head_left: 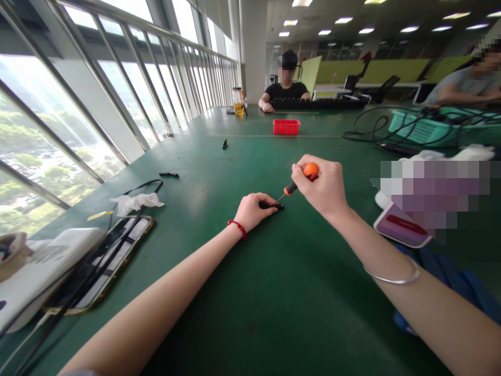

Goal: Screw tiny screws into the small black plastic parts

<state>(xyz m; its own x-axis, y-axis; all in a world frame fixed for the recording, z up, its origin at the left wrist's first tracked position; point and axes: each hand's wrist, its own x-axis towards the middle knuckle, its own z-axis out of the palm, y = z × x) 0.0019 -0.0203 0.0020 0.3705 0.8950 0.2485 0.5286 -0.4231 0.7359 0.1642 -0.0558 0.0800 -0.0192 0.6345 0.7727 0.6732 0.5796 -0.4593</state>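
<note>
A screwdriver [290,188] with an orange and black handle is gripped in my right hand [324,183]. Its thin metal shaft slants down to the left, and the tip reaches a small black part [278,207] on the green table. The fingers of my left hand [253,210] pinch that part against the tabletop; they cover much of it, so its kind does not show. Farther off lie a small black piece [224,144] and a longer black piece [169,175], both apart from my hands.
A red bin [286,127] stands on the table [203,292] ahead. Phone [113,261], cables and tissue [139,202] lie left, beside the railing. At right are a teal basket [415,128] with black cables and a purple-white box [403,224]. A person [285,86] sits opposite.
</note>
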